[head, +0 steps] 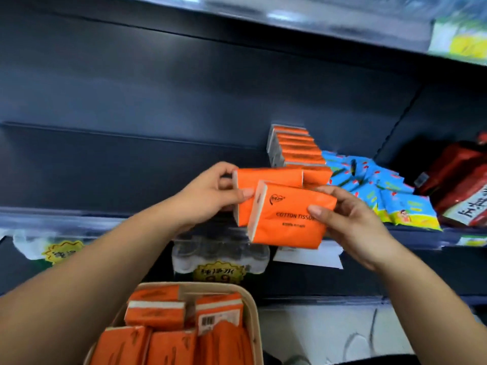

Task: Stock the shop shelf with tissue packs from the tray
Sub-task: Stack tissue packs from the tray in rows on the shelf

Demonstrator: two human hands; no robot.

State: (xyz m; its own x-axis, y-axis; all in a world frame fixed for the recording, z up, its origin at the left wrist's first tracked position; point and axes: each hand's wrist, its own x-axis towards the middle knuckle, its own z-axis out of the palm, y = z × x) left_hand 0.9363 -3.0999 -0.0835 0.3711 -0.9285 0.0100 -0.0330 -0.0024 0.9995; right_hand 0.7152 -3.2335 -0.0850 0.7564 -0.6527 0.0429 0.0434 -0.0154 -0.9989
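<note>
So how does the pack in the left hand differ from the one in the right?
The right-hand pack sits nearer the camera and overlaps the left-hand pack. The right-hand pack shows a printed face with a logo; the left-hand pack shows no readable print. The right-hand pack is tilted; the left-hand pack lies nearly level. Both are orange with white ends, held in the left hand and right hand.
</note>
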